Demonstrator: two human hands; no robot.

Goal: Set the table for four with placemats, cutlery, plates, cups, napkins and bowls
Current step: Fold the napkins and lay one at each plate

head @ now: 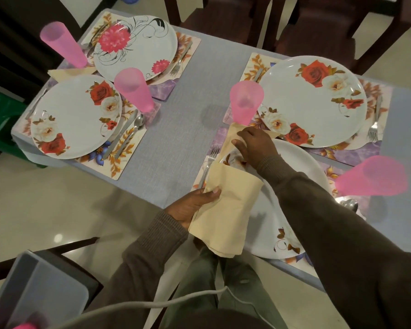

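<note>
Dark wooden chairs [318, 24], a grey bin [33, 288], a white cable [152, 305].

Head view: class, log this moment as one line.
left hand: holds napkin stack | right hand: pinches one napkin by near-right plate | bowls: none visible

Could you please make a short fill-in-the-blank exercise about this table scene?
1. The left hand holds a stack of cream ____.
2. The cups on the table are all ____ in colour.
3. The right hand lays a napkin next to the near pink cup, above the near ____.

Missing words: napkins; pink; plate
</note>
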